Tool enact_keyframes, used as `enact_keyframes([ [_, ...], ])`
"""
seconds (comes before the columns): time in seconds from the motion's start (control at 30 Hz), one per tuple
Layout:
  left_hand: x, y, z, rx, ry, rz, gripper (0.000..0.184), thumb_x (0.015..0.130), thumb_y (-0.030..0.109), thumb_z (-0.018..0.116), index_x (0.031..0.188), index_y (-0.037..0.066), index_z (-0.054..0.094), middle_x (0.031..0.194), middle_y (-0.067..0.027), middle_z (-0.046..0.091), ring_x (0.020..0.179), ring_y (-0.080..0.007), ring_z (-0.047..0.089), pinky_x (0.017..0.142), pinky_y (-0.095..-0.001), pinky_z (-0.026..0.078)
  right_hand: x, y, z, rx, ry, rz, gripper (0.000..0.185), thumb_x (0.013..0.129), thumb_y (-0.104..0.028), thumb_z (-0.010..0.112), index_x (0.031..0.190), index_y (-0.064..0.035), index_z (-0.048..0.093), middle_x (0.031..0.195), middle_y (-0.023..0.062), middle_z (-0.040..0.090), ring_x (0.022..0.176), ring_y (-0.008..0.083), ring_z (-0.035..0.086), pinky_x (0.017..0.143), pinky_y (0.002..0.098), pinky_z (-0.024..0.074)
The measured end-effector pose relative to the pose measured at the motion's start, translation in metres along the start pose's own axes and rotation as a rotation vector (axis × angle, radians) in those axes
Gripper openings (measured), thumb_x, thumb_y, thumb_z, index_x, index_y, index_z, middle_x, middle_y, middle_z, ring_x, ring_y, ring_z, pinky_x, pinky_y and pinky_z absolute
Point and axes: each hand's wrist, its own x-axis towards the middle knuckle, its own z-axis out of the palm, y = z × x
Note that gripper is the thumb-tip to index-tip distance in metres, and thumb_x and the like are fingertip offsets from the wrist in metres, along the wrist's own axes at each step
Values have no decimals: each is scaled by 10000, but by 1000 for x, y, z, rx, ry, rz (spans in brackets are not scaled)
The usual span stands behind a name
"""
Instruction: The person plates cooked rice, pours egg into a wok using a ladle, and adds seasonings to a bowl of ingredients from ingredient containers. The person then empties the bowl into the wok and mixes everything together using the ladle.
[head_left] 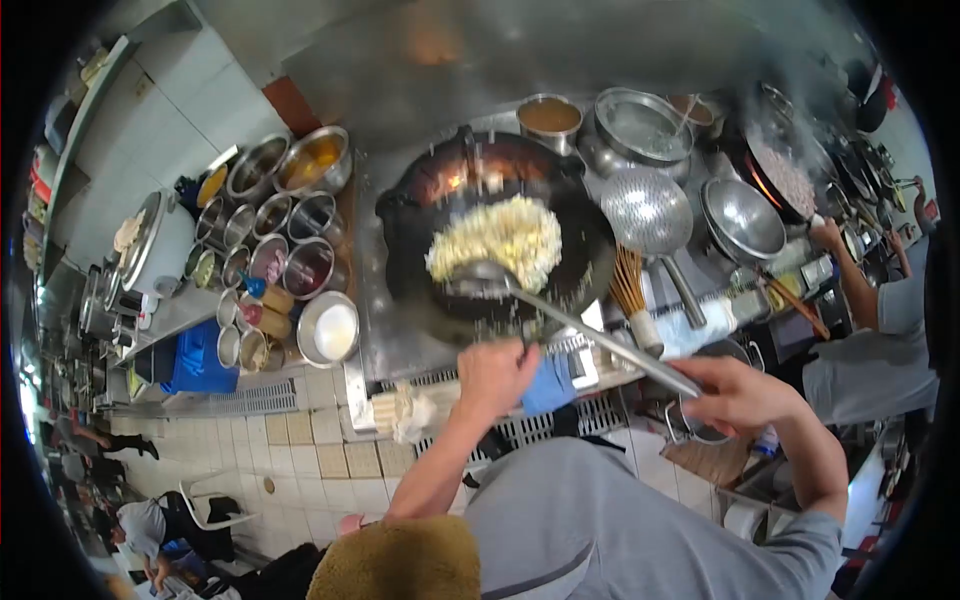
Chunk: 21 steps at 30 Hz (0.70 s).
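A black wok (590, 240) sits over the burner, and orange flame glows behind its far rim. Yellow-white fried rice (510, 235) is heaped in it, with loose grains flying above the wok. My left hand (497, 378) is closed at the wok's near rim; the exact grip under the fingers is hidden. A blue cloth (548, 388) lies just right of that hand. My right hand (735, 392) is wrapped round the long handle of a metal ladle (590, 330). The ladle's bowl dips into the near side of the rice.
Left of the stove stand several metal seasoning containers (313, 268) and a bowl of white contents (328, 330). To the right lie a perforated strainer (647, 210), a bamboo brush (632, 290) and metal bowls (745, 218). A co-worker (875, 330) stands at another steaming wok (785, 175).
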Motion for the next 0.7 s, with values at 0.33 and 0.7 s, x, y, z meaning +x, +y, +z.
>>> enact_keyframes([
  [0.33,-53,-17,68,-15,43,64,351,782,228,719,528,88,521,493,-113,519,463,-318,536,498,-438,431,113,34,5,-479,441,-362,645,880,-123,654,1450,2,381,742,240,611,637,262,616,682,400,512],
  [0.7,27,-90,88,71,-115,-78,233,850,232,667,711,55,605,753,-115,639,808,-295,605,776,-424,429,106,53,25,1141,-20,-357,504,952,-80,555,1435,-68,410,644,49,498,380,122,421,337,245,356],
])
